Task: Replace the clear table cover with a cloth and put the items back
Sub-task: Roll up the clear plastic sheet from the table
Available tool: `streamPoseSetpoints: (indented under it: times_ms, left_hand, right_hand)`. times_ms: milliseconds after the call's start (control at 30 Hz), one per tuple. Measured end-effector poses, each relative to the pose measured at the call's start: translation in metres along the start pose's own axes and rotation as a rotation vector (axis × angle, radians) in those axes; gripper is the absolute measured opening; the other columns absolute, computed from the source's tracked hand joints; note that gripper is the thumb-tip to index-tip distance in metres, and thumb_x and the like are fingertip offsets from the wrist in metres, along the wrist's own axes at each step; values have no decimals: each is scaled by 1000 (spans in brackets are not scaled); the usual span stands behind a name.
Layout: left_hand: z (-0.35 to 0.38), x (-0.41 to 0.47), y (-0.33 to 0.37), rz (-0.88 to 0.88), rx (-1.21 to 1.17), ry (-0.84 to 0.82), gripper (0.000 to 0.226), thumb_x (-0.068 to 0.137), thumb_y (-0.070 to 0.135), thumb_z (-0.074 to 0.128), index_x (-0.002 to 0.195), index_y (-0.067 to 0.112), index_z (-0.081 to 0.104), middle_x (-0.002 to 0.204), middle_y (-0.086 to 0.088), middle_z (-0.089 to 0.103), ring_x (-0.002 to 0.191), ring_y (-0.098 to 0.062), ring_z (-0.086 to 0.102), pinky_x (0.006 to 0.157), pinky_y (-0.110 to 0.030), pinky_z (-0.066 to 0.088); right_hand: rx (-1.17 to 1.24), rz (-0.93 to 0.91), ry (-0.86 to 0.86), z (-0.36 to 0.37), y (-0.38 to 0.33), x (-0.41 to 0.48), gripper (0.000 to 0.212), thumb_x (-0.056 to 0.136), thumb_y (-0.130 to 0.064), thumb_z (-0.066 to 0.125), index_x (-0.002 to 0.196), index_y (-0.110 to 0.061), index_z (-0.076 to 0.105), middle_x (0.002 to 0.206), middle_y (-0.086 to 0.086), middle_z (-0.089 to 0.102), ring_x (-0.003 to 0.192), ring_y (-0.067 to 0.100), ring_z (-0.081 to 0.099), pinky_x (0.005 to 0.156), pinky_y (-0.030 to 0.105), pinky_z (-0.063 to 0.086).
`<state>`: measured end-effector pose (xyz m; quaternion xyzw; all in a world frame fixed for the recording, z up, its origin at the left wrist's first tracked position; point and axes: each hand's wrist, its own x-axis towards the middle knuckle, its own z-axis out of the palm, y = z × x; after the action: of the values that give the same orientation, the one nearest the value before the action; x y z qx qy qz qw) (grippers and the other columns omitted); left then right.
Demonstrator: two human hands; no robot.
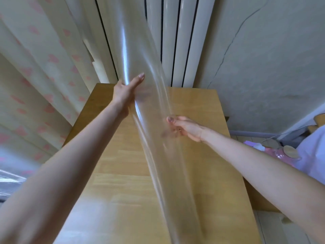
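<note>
Both hands, left hand (125, 92) and right hand (184, 127), grip the rolled clear plastic table cover (154, 138) above the bare wooden table (202, 111). Risk: slick roll may unfurl or slip.

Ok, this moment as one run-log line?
phase: cover removal | left hand: gripping clear plastic table cover | right hand: gripping it | bare wooden table | cloth: unseen

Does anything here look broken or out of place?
Yes: a long crack runs down the wall on the right. The clear cover is off the wooden table, bent into a loose roll between the left hand and right hand, as the task intends.
</note>
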<state>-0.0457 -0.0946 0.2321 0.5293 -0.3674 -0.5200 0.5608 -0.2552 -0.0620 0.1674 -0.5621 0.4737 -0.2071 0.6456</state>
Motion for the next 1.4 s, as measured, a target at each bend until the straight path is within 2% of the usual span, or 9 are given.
streamPoseSetpoints:
  times_ms: [133,333,467,667,800,1000,1200,1300,1400]
  left_hand:
    - [-13,-7,33,69,70,-60,73,56,38,86,114,2,61,90,-12,71,78,-26,70,74,-44,58]
    - [-43,-15,53,157,88,-156,43,73,22,80,106,7,59,82,-6,68,67,-19,69,59,-33,56]
    - [-61,-31,62,175,96,-148,47,73,22,79,112,3,59,78,-2,66,59,-11,66,52,-24,52]
    - [-89,-66,72,206,111,-169,49,69,27,81,109,8,62,82,1,68,70,-13,67,60,-29,55]
    - [-106,-106,75,240,132,-187,32,77,21,76,103,12,60,79,3,64,63,-8,65,52,-24,53]
    - [-141,-177,57,291,279,-217,52,68,29,77,114,12,57,95,-1,68,79,-11,67,62,-27,56]
    - [-200,-236,11,143,447,-309,69,57,30,84,116,20,51,93,-3,71,75,-24,69,62,-36,57]
    - [-234,-259,-15,25,487,-323,82,44,42,90,112,11,57,86,-1,74,73,-14,69,59,-25,56]
    - [-264,-277,-37,-65,555,-324,73,47,45,88,104,5,67,88,4,74,83,-11,67,67,-16,53]
  right_hand:
    - [148,-64,-9,35,-11,-1,102,45,-65,81,130,-16,52,101,16,70,89,24,70,62,30,55]
    - [262,-118,24,82,-24,-1,89,44,-55,86,117,-13,57,96,5,73,90,22,70,65,33,56]
    - [258,-110,107,106,-39,-13,101,59,-41,79,142,-5,34,104,-6,69,96,20,67,66,30,55]
    - [182,-76,74,136,-55,-41,84,75,-27,66,145,-5,26,118,0,60,107,20,60,67,27,54]
    - [139,-62,40,160,-56,-62,79,81,-16,68,145,-9,22,122,4,58,115,23,58,82,40,56]
    - [58,-75,66,203,-44,-98,84,76,-27,76,143,-14,27,124,4,58,109,19,62,86,49,55]
    - [-15,-118,213,246,-41,-125,73,77,-46,72,137,-21,39,115,-7,57,104,18,60,80,45,58]
    - [-59,-63,117,274,-17,-124,58,74,-42,76,124,-19,57,123,4,59,96,19,61,74,46,59]
    - [-64,-28,81,307,10,-119,60,71,-31,80,123,-25,53,101,2,63,89,21,62,75,47,58]
